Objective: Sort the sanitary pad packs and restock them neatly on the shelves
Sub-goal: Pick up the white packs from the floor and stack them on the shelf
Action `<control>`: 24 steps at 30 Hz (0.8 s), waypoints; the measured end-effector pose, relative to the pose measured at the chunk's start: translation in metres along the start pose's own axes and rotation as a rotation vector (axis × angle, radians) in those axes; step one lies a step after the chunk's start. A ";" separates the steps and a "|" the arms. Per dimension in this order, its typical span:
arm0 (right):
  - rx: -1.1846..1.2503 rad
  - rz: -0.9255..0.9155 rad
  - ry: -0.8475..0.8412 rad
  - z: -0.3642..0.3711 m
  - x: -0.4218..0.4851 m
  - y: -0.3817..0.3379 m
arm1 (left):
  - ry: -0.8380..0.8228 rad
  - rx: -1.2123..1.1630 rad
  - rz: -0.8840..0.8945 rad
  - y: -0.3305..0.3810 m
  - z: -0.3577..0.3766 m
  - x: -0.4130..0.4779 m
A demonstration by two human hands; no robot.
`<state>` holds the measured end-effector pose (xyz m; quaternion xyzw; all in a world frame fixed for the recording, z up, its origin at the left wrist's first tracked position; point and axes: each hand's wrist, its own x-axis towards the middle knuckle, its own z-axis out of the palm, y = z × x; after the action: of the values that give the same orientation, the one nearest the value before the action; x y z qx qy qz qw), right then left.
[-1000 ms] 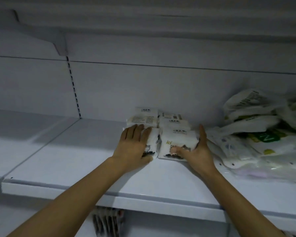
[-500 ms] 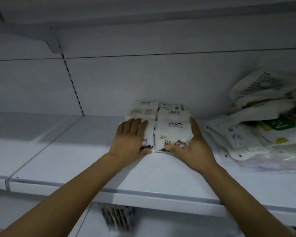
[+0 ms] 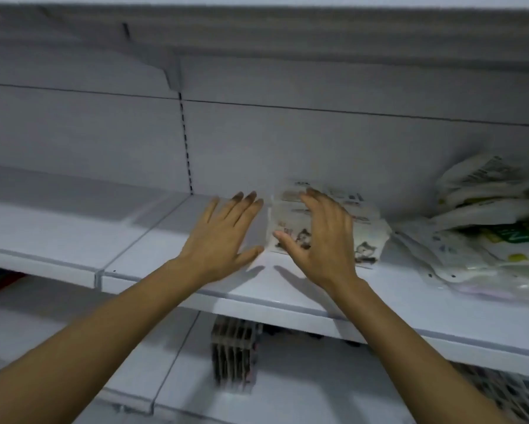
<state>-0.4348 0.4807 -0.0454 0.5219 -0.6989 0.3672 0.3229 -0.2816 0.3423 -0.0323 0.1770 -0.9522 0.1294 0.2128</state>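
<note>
A tidy block of small white sanitary pad packs (image 3: 367,237) with dark printed pictures stands on the white shelf (image 3: 153,234), against its back wall. My right hand (image 3: 324,240) hovers in front of the block with fingers spread, holding nothing and hiding part of the packs. My left hand (image 3: 223,237) is spread flat over the bare shelf just left of the block, apart from the packs. The picture is blurred by motion.
A loose heap of larger white and green plastic packs (image 3: 483,228) fills the shelf's right end. A bracket and slotted upright (image 3: 185,142) sit at the back left. Below, a row of dark packs (image 3: 234,353) stands on the lower shelf.
Both hands have let go of the front packs and lifted off with fingers spread. My left hand moved left of the block. The view swung left.
</note>
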 end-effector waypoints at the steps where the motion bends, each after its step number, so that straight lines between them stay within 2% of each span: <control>1: 0.038 -0.034 -0.019 0.014 0.001 -0.026 | 0.024 -0.004 -0.022 -0.019 -0.005 -0.021; 6: 0.240 -0.187 -0.190 0.092 -0.005 -0.174 | 0.050 0.066 -0.197 -0.122 -0.029 -0.153; 13: 0.409 -0.287 -0.487 0.187 -0.066 -0.362 | -0.217 0.110 -0.596 -0.231 -0.039 -0.369; 17: 0.443 -0.312 -0.695 0.225 -0.122 -0.422 | -0.366 0.014 -0.794 -0.251 -0.024 -0.473; 24: 0.455 -0.350 -1.011 0.296 -0.189 -0.479 | -0.457 -0.116 -1.090 -0.274 0.010 -0.585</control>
<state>0.0544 0.2331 -0.2733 0.7965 -0.5731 0.1545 -0.1155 0.3176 0.2563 -0.2583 0.6519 -0.7512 -0.0920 0.0476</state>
